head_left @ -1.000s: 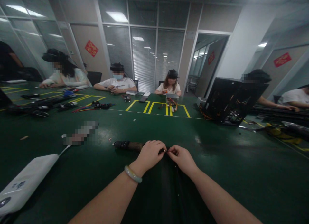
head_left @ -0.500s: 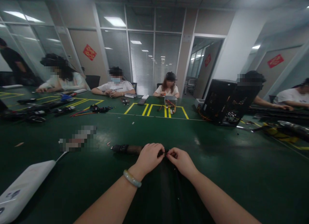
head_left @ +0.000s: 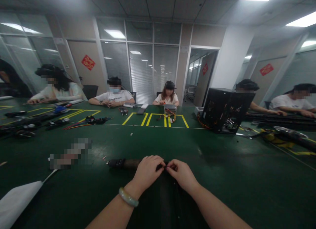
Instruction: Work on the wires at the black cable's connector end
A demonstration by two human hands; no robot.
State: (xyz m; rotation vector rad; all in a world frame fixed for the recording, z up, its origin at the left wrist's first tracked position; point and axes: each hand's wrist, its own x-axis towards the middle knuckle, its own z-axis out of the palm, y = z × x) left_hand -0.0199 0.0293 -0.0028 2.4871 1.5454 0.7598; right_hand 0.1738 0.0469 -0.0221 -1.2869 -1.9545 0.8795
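Note:
My left hand (head_left: 149,169) has its thumb and fingers closed in a pinch. My right hand (head_left: 181,172) pinches right beside it, the fingertips of both nearly touching. Whatever small dark piece sits between them is mostly covered by the fingers. Behind my left hand lies a dark cylindrical object (head_left: 130,163) with a brownish middle and a small shiny tip pointing left; its right end is hidden. Below my hands, a thin dark strand (head_left: 176,197) with small bright spots runs along the table toward me.
A white device (head_left: 21,202) with a cable lies at the left front, near a blurred-out patch. Black parts with coloured wires (head_left: 91,121) lie farther left. A black computer case (head_left: 223,110) stands at back right. Several people sit around the green table (head_left: 234,189).
The camera has tilted up, so the scene sits lower and slightly left. Both hands keep their pinch close together; the dark cylinder stays beside the left hand.

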